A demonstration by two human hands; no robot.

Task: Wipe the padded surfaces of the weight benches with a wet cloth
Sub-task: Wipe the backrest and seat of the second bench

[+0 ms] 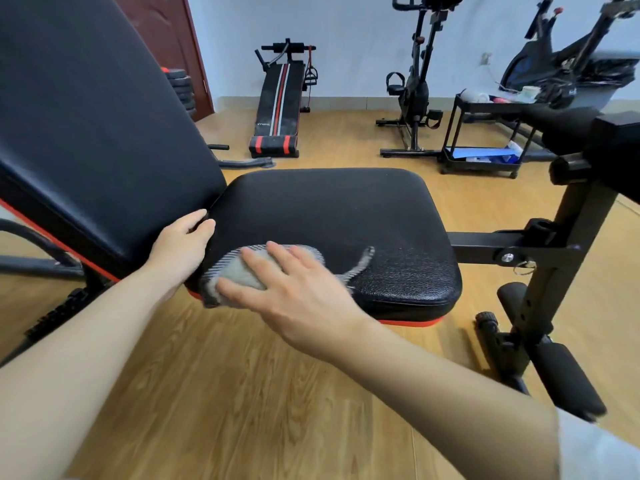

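right hand (298, 292) lies flat, fingers spread, pressing the grey stripe-edged cloth (239, 275) onto the black vinyl seat pad (329, 209) at its near corner to scrub; left hand (180, 244) curls round that pad's backrest-side edge, likely steadying it.

Right hand (298, 296) flat, left hand (180, 247) curled.

Even, bright indoor light; soft shadows. Sheen on seat pad (329, 209), near-right corner. Motion blur on cloth (230, 270) atop pad. Lines far from pad bow: wide-angle distortion.
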